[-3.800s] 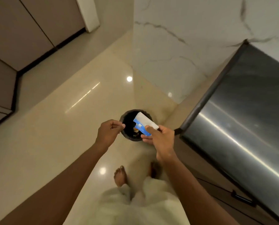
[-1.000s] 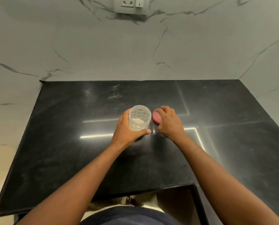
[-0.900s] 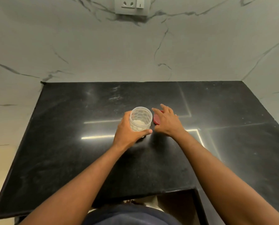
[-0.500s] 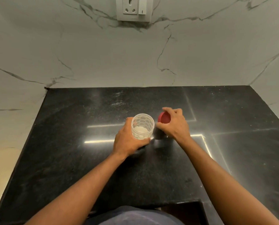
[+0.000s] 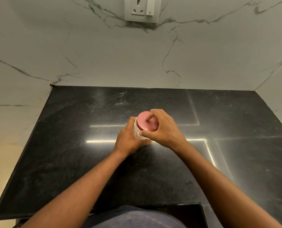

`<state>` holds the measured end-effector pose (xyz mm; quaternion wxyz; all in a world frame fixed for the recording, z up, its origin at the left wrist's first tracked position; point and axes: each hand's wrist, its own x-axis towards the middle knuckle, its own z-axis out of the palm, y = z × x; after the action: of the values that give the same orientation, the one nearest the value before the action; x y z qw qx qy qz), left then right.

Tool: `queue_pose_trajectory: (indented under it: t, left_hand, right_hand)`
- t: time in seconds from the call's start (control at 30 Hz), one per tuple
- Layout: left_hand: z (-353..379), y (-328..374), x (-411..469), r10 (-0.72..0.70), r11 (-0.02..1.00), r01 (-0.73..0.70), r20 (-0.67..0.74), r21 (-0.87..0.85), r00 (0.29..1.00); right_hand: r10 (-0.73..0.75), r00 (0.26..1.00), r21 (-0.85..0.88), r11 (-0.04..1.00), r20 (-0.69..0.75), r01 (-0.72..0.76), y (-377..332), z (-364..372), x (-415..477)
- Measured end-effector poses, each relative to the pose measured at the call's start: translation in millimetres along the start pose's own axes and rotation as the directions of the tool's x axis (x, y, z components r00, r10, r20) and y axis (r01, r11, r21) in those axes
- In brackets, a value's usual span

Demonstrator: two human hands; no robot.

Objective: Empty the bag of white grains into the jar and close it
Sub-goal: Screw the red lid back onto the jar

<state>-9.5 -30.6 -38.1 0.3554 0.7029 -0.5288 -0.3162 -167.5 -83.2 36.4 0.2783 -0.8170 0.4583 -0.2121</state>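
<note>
A clear patterned plastic jar (image 5: 137, 131) stands upright on the black stone counter (image 5: 71, 145), near its middle. A red round lid (image 5: 144, 122) sits on top of the jar's mouth. My left hand (image 5: 128, 139) wraps around the jar's body from the left. My right hand (image 5: 163, 129) grips the lid from the right, thumb in front and fingers curled over its top. The grains inside are hidden by the lid and my hands. The bag is out of view.
White marble walls rise behind and on both sides of the counter. A white socket and switch plate (image 5: 141, 9) is on the back wall. The counter's front edge (image 5: 104, 209) lies close to my body, with a cut-out corner at the front right.
My right hand picked the red lid up off the counter beside the jar and set it on the jar's mouth. My left hand has kept hold of the jar. Earlier the bag was over a bin.
</note>
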Motion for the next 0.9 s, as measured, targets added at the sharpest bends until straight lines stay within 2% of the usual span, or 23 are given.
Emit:
queue_pose_trajectory:
  t: [0.2,0.33,0.47,0.57,0.7,0.77,0.83,0.9]
  left_hand:
    - [-0.7,-5.6,2.3,0.009,0.999,-0.008,0.017,-0.039,1.0]
    - [-0.4,-9.6,3.1,0.026,0.998,-0.025,0.015,-0.052,1.0]
    - [2.0,-11.4,4.2,0.039,0.999,-0.039,0.006,-0.03,0.999]
    - [2.8,-13.1,5.7,0.054,0.998,-0.054,-0.002,-0.013,0.999]
    - [2.1,-15.6,7.5,0.058,0.998,-0.058,0.014,-0.023,0.998]
    - [1.5,-15.3,8.2,0.076,0.996,-0.075,0.03,-0.042,0.997]
    - [1.4,-15.8,8.6,0.073,0.997,-0.072,0.03,-0.041,0.997]
    - [1.4,-16.3,8.7,0.073,0.996,-0.071,0.025,-0.053,0.997]
  right_hand:
    - [0.029,0.978,-0.197,0.98,0.208,0.013,-11.4,-5.2,16.9]
    - [0.069,0.961,-0.357,0.933,0.267,0.032,-20.0,-7.8,29.8]
    - [0.137,0.976,-0.632,0.775,0.171,0.002,-28.8,-5.4,38.7]
    - [0.169,0.981,-0.731,0.681,0.093,-0.048,-35.1,0.0,41.2]
    - [0.182,0.98,-0.731,0.68,0.083,-0.064,-33.6,-4.8,44.9]
    - [0.166,0.964,-0.659,0.752,0.209,0.013,-29.4,-12.3,45.4]
    - [0.136,0.91,-0.545,0.831,0.391,0.111,-31.4,-17.9,44.3]
    - [0.098,0.887,-0.506,0.847,0.452,0.164,-35.7,-17.8,44.4]
